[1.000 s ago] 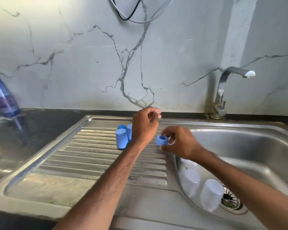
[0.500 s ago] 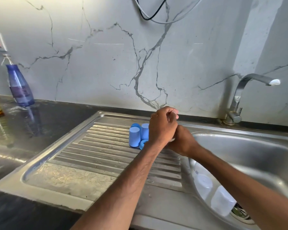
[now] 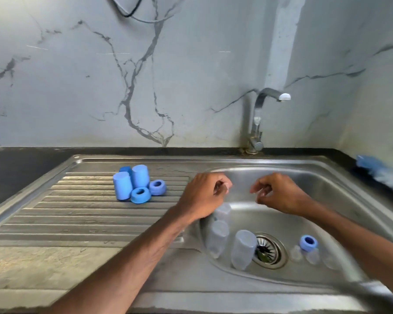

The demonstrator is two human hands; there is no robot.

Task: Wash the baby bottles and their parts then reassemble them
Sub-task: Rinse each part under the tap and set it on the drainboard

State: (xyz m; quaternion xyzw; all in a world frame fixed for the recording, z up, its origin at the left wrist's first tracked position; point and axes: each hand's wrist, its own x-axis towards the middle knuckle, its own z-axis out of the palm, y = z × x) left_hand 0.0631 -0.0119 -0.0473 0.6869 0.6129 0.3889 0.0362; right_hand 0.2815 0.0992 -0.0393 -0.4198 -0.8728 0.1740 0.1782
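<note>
Caps: three blue caps (image 3: 123, 186) stand upright on the ribbed drainboard (image 3: 77, 214). Their long axes are vertical, closed ends up, and they are bunched so they touch. The rear one is mostly hidden.

Rings: two blue screw rings (image 3: 141, 195) lie flat just right of the caps, holes facing up, touching each other. A third ring (image 3: 308, 243) sits in the sink basin (image 3: 327, 200) right of the drain (image 3: 268, 250), hole up. It is among small clear teats (image 3: 296, 253), which are blurred.

Bottles: clear bottles (image 3: 243, 249) stand on end in the basin left of the drain, long axes near vertical and leaning slightly. They are translucent and frosted-looking, with no caps or rings on them. One is partly hidden by my wrist.

Change: a second ago my right hand held a blue ring. Half a second ago both hands were pressed together over the drainboard with one ring showing by the caps. Now two rings lie there, and my hands have separated and moved over the basin's near-left edge.

Hands: my left hand (image 3: 204, 196) has its fingers curled tight toward the thumb, and I cannot tell whether something clear is pinched there. My right hand (image 3: 279, 193) is loosely curled and grasps nothing.

Around: the tap (image 3: 259, 118) is at the back, the dark desk (image 3: 21, 168) is at the left, and a blue brush (image 3: 381, 175) lies at the far right.
</note>
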